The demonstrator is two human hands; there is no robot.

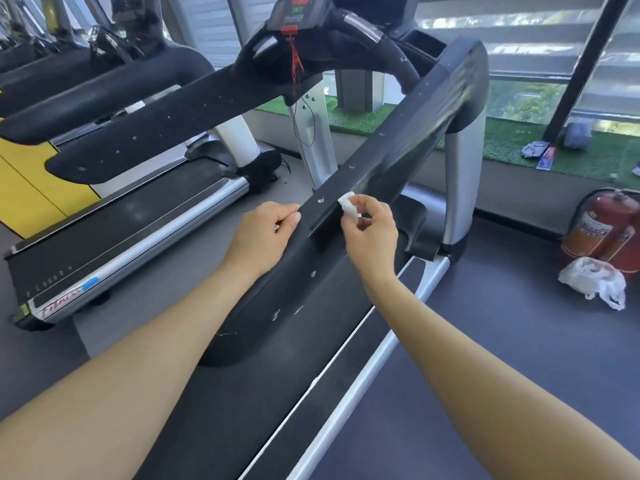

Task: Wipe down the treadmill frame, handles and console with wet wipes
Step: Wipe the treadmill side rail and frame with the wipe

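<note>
Right hand [369,227] pinches a small folded white wet wipe [348,206] between thumb and curled fingers, the wipe pressed on the upper right edge of the treadmill's black right handrail [391,157], about midway along its length. Left hand [263,230], fingers curled, grips the opposite (left) edge of the same handrail, just across from the wipe, the rail's width between the two hands. Console [294,12] sits at the far end of the handrail; a red fire extinguisher [604,230] and a white plastic bag [594,280] lie on the floor well right of the handrail.
</note>
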